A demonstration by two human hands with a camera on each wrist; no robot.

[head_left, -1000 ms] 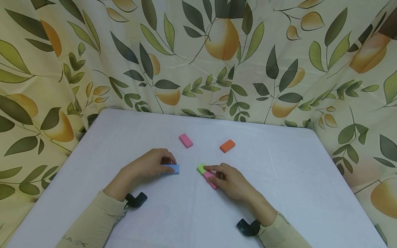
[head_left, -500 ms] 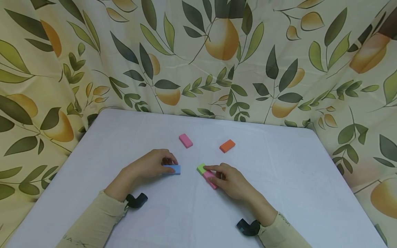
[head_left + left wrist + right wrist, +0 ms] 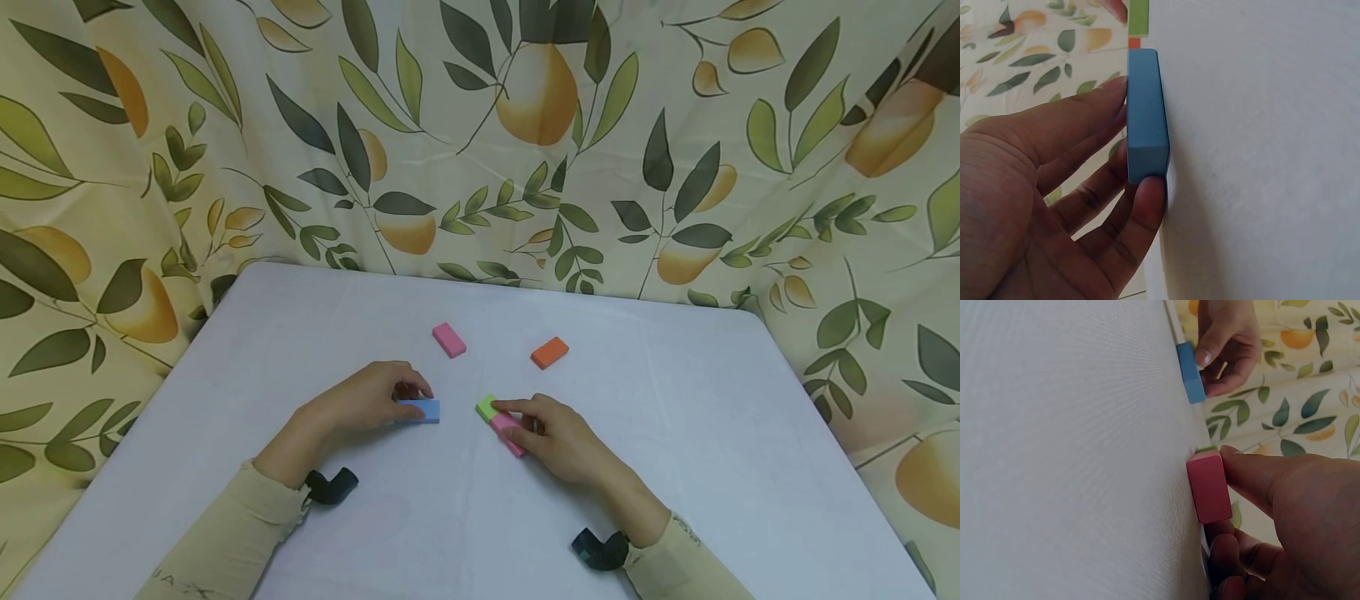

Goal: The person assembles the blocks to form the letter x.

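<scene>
In the head view my left hand (image 3: 363, 396) pinches a flat blue rectangular block (image 3: 426, 411) low over the white table. The left wrist view shows the thumb along one side of this blue block (image 3: 1146, 103) and a fingertip at its near end. To its right, my right hand (image 3: 558, 437) grips a pink block (image 3: 507, 434) between thumb and fingers. A lime green block (image 3: 487, 408) lies end to end with the pink one, the right index fingertip on it. In the right wrist view the pink block (image 3: 1210, 487) hides most of the green.
Farther back on the white table (image 3: 675, 400) lie a second pink block (image 3: 449, 340) and an orange block (image 3: 550, 353). A curtain (image 3: 480, 208) printed with fruit and leaves hangs behind and beside the table. Each sleeve cuff has a black wrist camera (image 3: 332, 486).
My left hand has slid slightly to the right with the blue block, closer to the green one. My right hand and the other blocks stay in place.
</scene>
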